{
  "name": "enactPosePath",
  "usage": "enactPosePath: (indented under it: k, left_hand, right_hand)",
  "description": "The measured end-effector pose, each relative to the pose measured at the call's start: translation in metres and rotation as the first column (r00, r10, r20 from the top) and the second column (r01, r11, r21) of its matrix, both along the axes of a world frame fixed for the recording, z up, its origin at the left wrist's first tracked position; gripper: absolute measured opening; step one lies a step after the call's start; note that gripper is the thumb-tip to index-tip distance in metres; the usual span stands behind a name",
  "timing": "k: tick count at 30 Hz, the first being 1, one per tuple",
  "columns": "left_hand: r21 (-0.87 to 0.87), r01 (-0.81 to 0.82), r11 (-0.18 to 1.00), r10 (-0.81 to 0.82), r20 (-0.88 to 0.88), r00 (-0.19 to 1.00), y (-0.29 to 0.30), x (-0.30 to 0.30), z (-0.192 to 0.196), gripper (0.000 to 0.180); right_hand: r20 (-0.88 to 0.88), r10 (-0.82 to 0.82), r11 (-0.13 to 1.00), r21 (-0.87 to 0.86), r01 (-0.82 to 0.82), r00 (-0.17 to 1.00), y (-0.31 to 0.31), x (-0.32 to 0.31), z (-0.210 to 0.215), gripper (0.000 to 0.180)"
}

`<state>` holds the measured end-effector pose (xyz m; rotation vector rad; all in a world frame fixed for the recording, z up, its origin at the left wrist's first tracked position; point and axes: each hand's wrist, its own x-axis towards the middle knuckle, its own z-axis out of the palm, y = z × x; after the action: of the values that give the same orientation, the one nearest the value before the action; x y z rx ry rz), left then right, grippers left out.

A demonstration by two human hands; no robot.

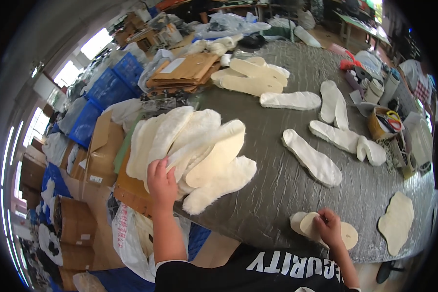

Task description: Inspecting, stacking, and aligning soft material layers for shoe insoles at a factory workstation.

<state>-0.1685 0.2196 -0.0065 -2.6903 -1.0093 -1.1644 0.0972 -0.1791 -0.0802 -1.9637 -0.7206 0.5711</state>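
A heap of fluffy white insoles [173,138] lies at the left edge of the table, some with smooth cream backs showing. My left hand [161,184] is at the near-left side of this heap, its fingers closed on the end of an insole [194,146]. Near the front edge, on the right, my right hand [330,225] pinches a smooth cream insole [308,226] among a few overlapping ones. The tips of my right fingers are partly hidden. Further off lie single fleecy insoles [312,158] and a stack of cream ones [253,80].
Brown paper or card sheets [182,73] lie at the back left, beside cardboard boxes [102,146] and blue crates [102,92]. Along the right stand a container with scissors [384,121] and tape rolls [374,90]. A wavy cream piece [396,224] lies near the right edge.
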Motion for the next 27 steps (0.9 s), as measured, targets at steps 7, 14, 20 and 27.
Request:
enactPosePath:
  k: [7,14,20,27]
  left_hand:
    - [-0.653,0.262,0.710,0.030,0.400,0.916,0.007,-0.016,0.033,0.029]
    - [-0.754,0.447,0.481,0.187,0.586,0.788,0.064,-0.031,0.038,0.035]
    - [0.157,-0.247,0.956,0.228,0.128,0.965,0.026,-0.043,0.046,0.026]
    - [-0.955,0.290,0.065,-0.492,0.222,0.842,-0.142,0.098,-0.055,0.023]
  right_hand:
    - [0.001,-0.012,1.000,0.010,0.012,1.000,-0.001,-0.001,0.004,0.008]
    - [0.066,-0.034,0.997,-0.066,0.038,0.997,-0.020,-0.006,0.006,0.008]
    - [-0.030,-0.025,0.996,0.084,0.027,0.999,0.002,-0.005,0.016,0.012]
    - [-0.097,0.022,0.995,0.101,-0.012,0.995,-0.002,-0.008,0.015,0.008]
